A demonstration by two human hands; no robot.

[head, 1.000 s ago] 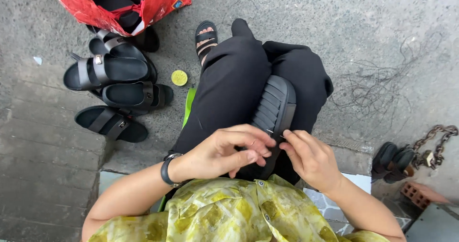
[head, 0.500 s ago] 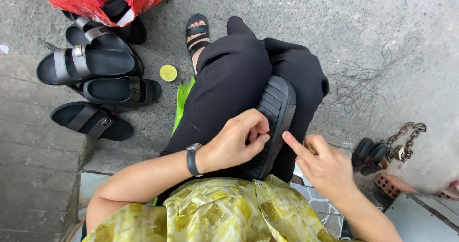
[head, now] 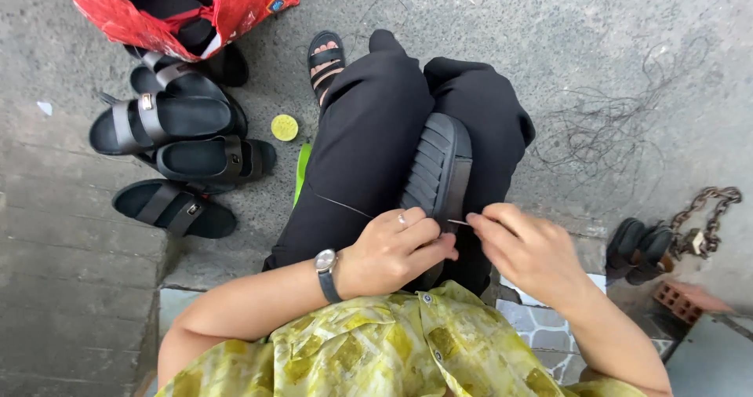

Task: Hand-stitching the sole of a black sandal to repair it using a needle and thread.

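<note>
A black sandal [head: 439,169] lies sole up on my lap, across my black trousers. My left hand [head: 392,252] grips its near end, fingers curled over the sole's edge. My right hand [head: 529,252] is just right of it and pinches a thin needle [head: 461,222] at the sandal's side edge. A dark thread [head: 341,205] runs from under my left hand across my left thigh. I wear a watch on the left wrist.
Three black sandals [head: 172,118] lie stacked at the left below a red bag [head: 180,5]. A yellow round lid [head: 284,127] sits on the concrete. Loose thread tangles [head: 604,130], a rusty chain [head: 706,213], dark shoes [head: 639,248] and a brick [head: 678,301] are at the right.
My right hand, which had drawn away half a second ago, has come back to the sandal's edge and now pinches the needle. My left hand keeps its grip.
</note>
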